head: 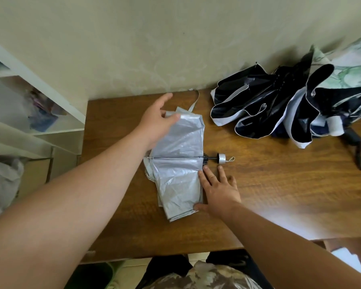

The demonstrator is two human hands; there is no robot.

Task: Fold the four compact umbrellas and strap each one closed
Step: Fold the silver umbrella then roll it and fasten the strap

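Here, left hand (156,119) lies loosely open over the far flap of the silver umbrella (179,163), thumb on the fabric. Right hand (217,189) flat, fingers straight, pressing the near flap's right edge. Umbrella lies flattened mid-table (279,184), shaft crosswise, handle (221,158) poking right, strap (194,101) trailing toward the wall (133,49). Right of it, well apart, a dark umbrella (265,105) heaped unfolded, a floral one (350,67) behind. Shelf (29,97) left of the table.
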